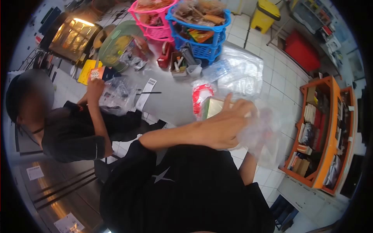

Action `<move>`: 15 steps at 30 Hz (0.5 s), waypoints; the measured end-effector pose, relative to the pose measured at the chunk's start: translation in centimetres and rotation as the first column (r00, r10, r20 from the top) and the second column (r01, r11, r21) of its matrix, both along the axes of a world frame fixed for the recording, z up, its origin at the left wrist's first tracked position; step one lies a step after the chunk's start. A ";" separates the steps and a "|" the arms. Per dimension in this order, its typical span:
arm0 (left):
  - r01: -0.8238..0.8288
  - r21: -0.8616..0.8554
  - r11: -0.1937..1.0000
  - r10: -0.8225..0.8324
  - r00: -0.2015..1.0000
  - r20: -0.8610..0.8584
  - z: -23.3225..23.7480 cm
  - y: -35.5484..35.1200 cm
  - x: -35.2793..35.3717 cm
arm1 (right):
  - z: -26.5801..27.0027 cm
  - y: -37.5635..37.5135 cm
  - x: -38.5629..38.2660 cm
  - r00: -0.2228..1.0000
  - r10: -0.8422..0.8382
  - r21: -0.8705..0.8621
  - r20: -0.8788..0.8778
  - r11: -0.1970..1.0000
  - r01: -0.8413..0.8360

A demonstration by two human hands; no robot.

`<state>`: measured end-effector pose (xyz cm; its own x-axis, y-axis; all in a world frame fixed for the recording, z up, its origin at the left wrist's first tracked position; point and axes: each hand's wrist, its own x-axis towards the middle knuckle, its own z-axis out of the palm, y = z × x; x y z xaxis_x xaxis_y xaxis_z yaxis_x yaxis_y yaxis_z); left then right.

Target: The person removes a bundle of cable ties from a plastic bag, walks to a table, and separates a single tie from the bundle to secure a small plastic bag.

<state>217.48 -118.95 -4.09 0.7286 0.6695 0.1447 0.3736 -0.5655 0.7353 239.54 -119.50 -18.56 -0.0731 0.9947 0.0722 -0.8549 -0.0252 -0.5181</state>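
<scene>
Just right of centre in the head view, the person's left hand [225, 124] was curled tight, thumb raised and fingers pinched on a clear plastic bag [266, 134], which hung crumpled off the hand toward the right of the frame. The right forearm [248, 167] rose from the lower right and ran up behind that bag. The right hand itself was hidden, so its grip could not be told.

Just above the left hand, a greenish packet [211, 106] lay on the grey table [171, 103], with a red-and-white packet [202, 95] beside it and a heap of clear bags [241, 73] further up.

At the top centre stood 2 baskets side by side, a blue basket [204, 46] and a pink basket [153, 27], both filled with goods, and a green bowl [114, 44] sat to their left.

At centre left, a co-worker in black had 1 hand [95, 87] on another clear bag [116, 97]. A paper slip [145, 93] lay on the table near it.

An orange shelf [330, 128] stood at the right edge and a yellow bin [264, 15] at the top right.
</scene>
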 end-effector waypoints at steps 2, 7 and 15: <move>0.205 -0.037 0.978 -0.208 0.974 -0.094 -1.2 0.7 0.7 | 3.9 0.1 -1.6 0.756 0.061 -0.114 0.651 0.993 0.019; 0.186 -0.371 0.910 -0.083 0.958 0.275 -5.7 3.7 -2.2 | -9.0 6.4 -2.1 0.890 0.348 -0.247 0.293 0.927 -0.281; -0.489 -0.061 0.870 0.474 0.864 -0.167 -8.5 1.9 -5.5 | -3.1 1.0 -2.1 0.839 0.299 -0.135 0.454 0.954 -0.267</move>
